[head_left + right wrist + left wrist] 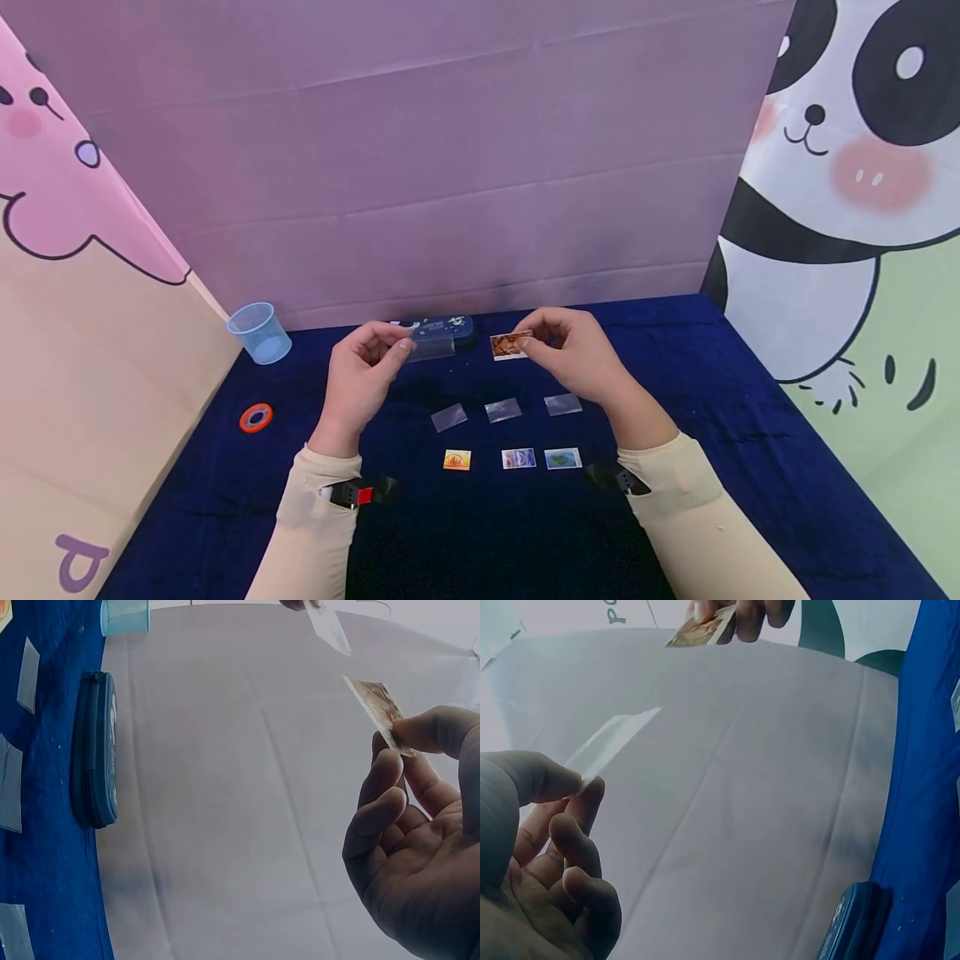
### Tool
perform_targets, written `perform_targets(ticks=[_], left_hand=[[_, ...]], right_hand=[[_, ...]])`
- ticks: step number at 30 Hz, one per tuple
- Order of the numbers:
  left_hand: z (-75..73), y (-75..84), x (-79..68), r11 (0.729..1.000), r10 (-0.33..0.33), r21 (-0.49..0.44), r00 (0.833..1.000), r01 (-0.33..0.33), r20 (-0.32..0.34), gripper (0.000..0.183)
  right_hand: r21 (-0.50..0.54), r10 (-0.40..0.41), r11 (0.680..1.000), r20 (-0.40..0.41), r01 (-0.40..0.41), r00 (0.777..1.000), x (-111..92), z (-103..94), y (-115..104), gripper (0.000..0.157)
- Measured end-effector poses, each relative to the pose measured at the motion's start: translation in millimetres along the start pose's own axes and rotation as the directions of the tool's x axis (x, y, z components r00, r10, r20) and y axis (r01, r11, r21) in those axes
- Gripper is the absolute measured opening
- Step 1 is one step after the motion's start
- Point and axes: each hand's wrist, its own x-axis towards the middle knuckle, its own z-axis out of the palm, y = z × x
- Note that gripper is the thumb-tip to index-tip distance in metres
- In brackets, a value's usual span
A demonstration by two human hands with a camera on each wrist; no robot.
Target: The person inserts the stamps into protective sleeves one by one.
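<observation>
My left hand (362,372) pinches a small clear plastic sleeve (432,347) between thumb and forefinger, held up above the table. In the left wrist view the sleeve (615,742) looks thin and whitish. Opposite it, my right hand (573,350) pinches a brown-pictured stamp (506,346) by its right end. The stamp (379,709) shows a pale edge in the right wrist view. A gap separates stamp and sleeve. Below the hands lie three clear sleeves (502,409) in a row. Nearer me are a yellow stamp (457,460), a purple-blue stamp (518,458) and a blue-green stamp (563,458).
A dark blue zip case (450,327) lies at the back, partly behind the left hand's sleeve. At the back left stands a light blue cup (260,333), with an orange-red ring-shaped roll (256,417) in front of it. Dark blue cloth (675,358) covers the table.
</observation>
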Motion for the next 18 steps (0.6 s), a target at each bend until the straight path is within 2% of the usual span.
perform_targets(ticks=[9,18], left_hand=[[7.8,-3.1,-1.8,1.000,0.006,0.003,0.999,-0.006,0.045,0.017],[13.5,-6.3,-3.0,0.998,-0.055,0.029,0.998,0.054,0.038,0.012]], right_hand=[[0.007,-0.014,1.000,-0.023,0.015,1.000,-1.3,4.2,-1.4,0.008],[-0.004,-0.015,1.000,-0.042,0.014,0.999,-1.1,7.9,-0.8,0.007]])
